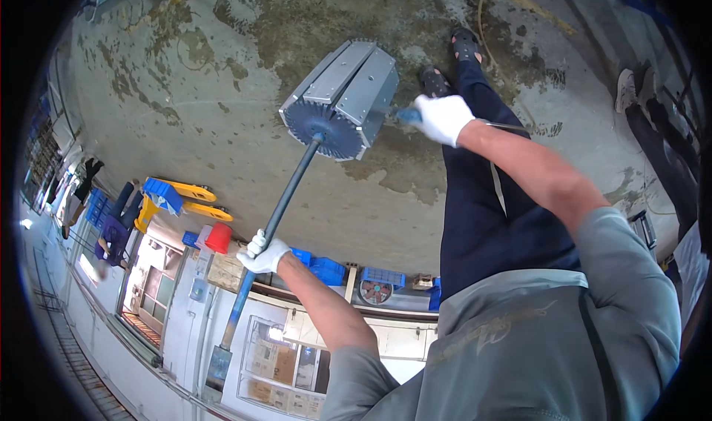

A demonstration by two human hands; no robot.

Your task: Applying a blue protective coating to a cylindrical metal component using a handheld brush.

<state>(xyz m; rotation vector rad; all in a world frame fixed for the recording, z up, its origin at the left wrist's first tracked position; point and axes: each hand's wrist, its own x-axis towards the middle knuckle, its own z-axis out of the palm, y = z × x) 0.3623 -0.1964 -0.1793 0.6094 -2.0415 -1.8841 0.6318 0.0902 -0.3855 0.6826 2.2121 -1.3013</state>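
Note:
A long grey metal shaft runs diagonally from a drum-shaped rotor with flat metal plates around its side and a toothed blue-grey end disc. My left hand, in a white glove, is wrapped around the shaft below the rotor. The shaft's far lower end widens into a sleeve. To the right of the rotor is my right hand, also gloved and closed. A blurred tool with a blue end sticks out of it toward the plates, and a thin metal rod shows behind the wrist.
Wet patches mark the concrete floor. At the left stand a yellow pallet truck with a blue crate, a red bucket and several people. Another person's legs are at the right. Blue bins line the wall.

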